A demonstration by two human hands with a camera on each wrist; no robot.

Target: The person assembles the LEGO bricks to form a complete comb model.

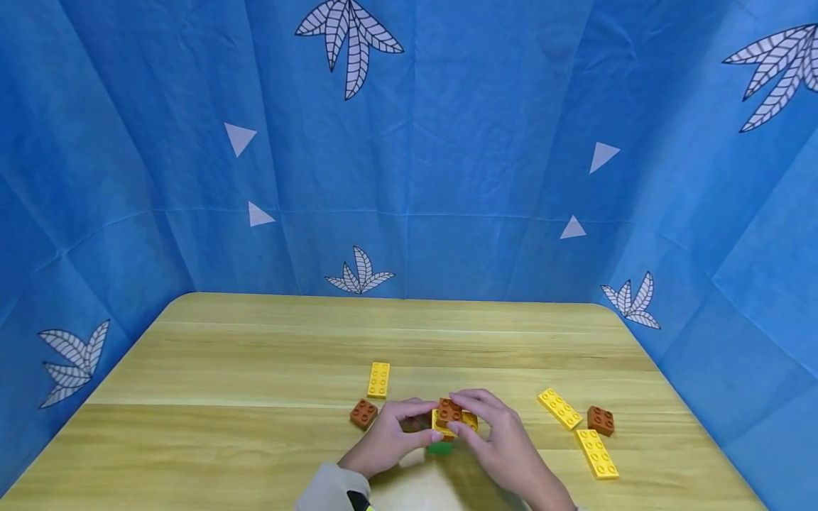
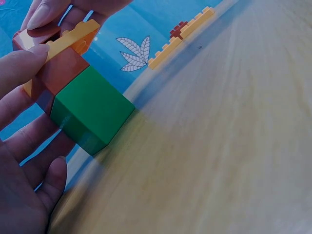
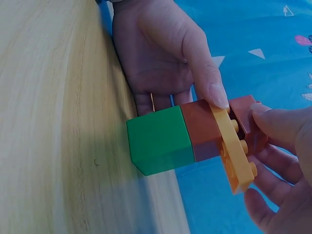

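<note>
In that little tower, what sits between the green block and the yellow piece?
A brown brick sits between the green block and the yellow piece; the right wrist view shows it plainly.

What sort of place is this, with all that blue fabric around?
Probably an indoor, screened-off play or work spot: a wood-grain table, blue leaf-print fabric hanging along its far edge and sides, and toy bricks on top. What lies beyond is hidden.
</note>
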